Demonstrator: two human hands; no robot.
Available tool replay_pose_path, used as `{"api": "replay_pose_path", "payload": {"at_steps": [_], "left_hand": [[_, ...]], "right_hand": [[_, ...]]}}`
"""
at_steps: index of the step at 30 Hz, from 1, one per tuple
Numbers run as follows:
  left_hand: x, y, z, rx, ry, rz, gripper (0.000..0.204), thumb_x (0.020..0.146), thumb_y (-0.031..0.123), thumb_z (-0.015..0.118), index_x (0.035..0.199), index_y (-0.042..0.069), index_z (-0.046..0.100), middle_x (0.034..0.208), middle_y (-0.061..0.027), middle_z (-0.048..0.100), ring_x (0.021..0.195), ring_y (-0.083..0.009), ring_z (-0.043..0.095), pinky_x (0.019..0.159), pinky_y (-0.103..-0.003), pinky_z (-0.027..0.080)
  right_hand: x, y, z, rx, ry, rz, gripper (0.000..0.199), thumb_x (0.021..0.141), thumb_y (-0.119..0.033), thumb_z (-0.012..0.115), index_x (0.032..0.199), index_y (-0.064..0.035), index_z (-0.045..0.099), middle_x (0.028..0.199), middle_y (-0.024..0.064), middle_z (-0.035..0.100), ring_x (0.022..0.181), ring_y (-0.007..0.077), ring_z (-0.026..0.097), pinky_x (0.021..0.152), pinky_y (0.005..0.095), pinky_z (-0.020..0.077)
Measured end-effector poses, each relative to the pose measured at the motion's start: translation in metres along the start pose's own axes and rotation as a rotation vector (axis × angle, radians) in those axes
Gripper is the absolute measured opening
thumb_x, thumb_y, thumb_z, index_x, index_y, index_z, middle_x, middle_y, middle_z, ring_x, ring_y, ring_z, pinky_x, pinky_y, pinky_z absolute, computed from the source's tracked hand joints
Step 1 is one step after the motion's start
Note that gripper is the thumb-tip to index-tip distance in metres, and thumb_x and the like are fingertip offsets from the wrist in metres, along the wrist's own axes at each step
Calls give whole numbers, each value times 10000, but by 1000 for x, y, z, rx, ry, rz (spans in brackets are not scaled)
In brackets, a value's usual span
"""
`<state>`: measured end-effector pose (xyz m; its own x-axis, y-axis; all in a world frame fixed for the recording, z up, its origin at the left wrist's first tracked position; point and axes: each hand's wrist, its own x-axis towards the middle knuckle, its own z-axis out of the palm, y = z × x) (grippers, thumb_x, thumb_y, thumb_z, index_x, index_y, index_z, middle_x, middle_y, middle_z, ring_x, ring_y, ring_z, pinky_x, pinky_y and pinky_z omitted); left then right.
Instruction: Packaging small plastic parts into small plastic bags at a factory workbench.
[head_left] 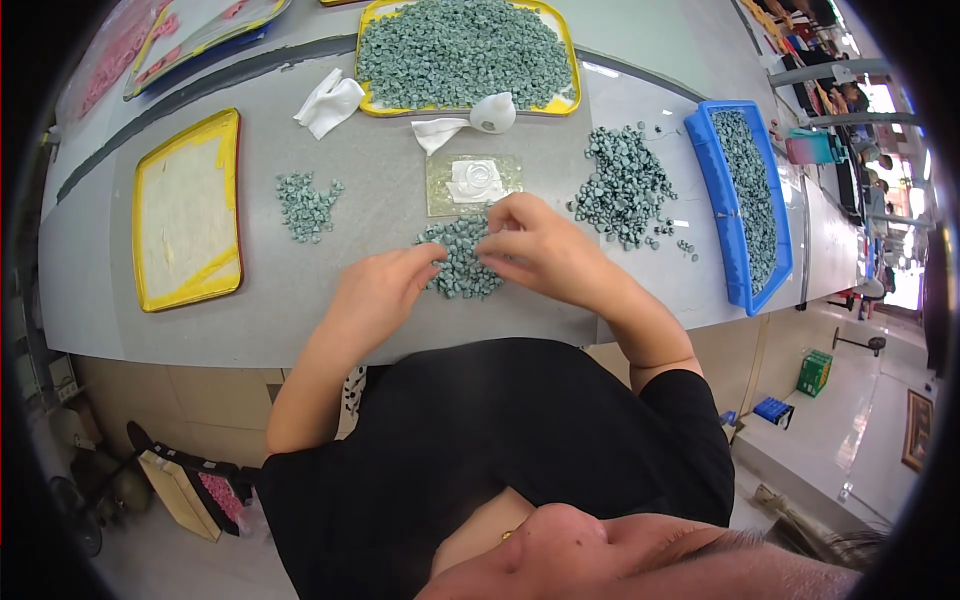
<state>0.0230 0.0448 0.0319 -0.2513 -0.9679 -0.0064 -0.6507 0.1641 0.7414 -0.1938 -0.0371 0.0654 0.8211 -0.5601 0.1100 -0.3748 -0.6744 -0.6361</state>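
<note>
where both hands (450, 270) pinch green pieces (462, 262): grey table (300, 310), tiled floor (850, 420)

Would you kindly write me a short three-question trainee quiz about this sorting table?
1. True or false: the blue bin stands on the person's right.
2. What do the left hand and right hand both touch?
3. Which yellow tray holds green pieces: A, the far tray, or B, the left tray?

Key: 1 true. 2 The small pile of green pieces. 3 A.
</note>
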Motion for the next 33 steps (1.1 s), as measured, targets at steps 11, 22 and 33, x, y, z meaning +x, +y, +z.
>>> {"api": "replay_pose_path", "payload": {"at_steps": [11,22,33], "left_hand": [[8,0,-4,-290,212,-121,106,872,129,556,929,46,588,686,-130,594,559,-270,559,518,-331,417],[5,-5,-8,-337,227,-159,124,879,141,556,933,33,586,648,-120,568,517,-222,516,503,-311,396],[3,-6,-4,-575,-10,-236,212,919,197,535,957,0,601,670,1,535,610,-63,454,550,-217,378]], "right_hand": [[7,-13,32,-205,11,-95,190,683,-94,684,855,-56,612,968,88,499,879,259,502,749,353,428],[9,-18,48,-197,-18,-112,208,681,-93,673,873,-52,602,998,93,503,921,267,492,784,366,409],[11,-17,33,-17,191,-153,248,640,-44,722,867,-66,624,964,79,521,830,234,519,712,345,437]]}}
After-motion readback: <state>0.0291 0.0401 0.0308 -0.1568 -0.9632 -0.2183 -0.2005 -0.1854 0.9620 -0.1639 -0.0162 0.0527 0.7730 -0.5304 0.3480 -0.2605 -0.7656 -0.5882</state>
